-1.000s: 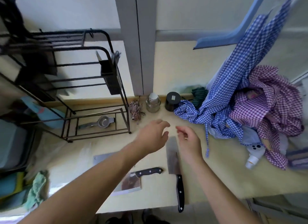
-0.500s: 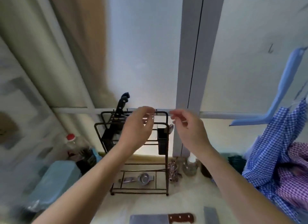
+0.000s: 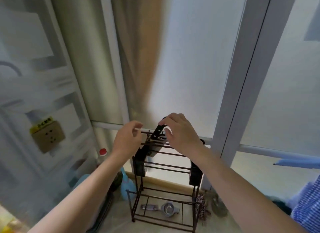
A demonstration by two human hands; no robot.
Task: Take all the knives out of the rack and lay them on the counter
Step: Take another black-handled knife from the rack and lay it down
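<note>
A dark wire rack (image 3: pixel 165 168) stands on the counter against the frosted window. One knife with a black handle (image 3: pixel 157 133) sticks up at a slant from the black holder (image 3: pixel 139 164) at the rack's upper left. My right hand (image 3: pixel 180 135) is at the top of the rack, with its fingers and thumb closed around the upper end of that handle. My left hand (image 3: pixel 127 140) hovers just left of the handle, fingers apart and holding nothing. The blade is hidden inside the holder. No knives on the counter show in this view.
A metal squeezer (image 3: pixel 166 210) lies on the rack's bottom shelf. A second black holder (image 3: pixel 195 174) hangs at the rack's right. A red-capped bottle (image 3: pixel 103 153) stands to the left, a glass jar (image 3: pixel 219 208) and blue checked cloth (image 3: pixel 307 203) to the right.
The view swung up from the counter, where knives lay, to the rack. Both hands rose to the rack's top, and my right hand closed on the black handle.
</note>
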